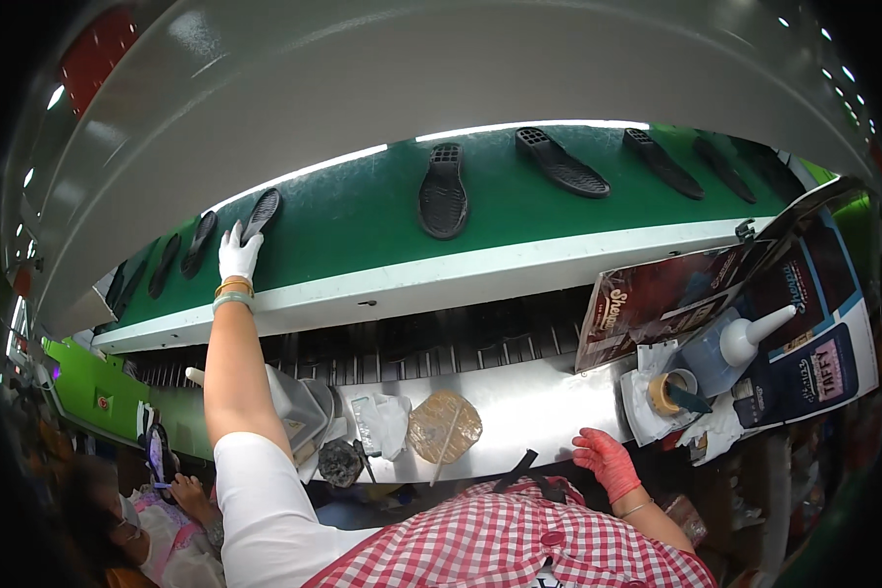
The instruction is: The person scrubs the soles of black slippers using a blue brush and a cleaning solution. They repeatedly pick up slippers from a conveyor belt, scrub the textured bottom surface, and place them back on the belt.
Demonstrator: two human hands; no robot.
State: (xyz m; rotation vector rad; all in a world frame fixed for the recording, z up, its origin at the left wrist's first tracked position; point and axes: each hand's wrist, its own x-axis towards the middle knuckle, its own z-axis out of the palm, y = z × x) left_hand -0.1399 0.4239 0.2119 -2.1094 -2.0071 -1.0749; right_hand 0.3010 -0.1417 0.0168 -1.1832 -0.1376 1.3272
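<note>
My left hand (238,254), in a white glove, reaches across to the green conveyor belt (353,206). Its fingers and thumb close about the near end of a black shoe sole (264,208); whether the sole is lifted off the belt I cannot tell. My right hand (606,462), in a red glove, hangs over the front edge of the steel ledge (534,412) with loosely bent fingers apart and nothing in them. Several more soles lie on the belt, among them a ridged black sole (444,196) in the middle and another sole (565,167) to its right.
On the ledge sit a grey plastic container (302,407), a white cloth (380,421), and a round brownish lid (445,428) with a thin stick on it. At right stand a squeeze bottle (745,338), a tape roll (668,394) and cardboard (657,304). Another person (147,529) is at lower left.
</note>
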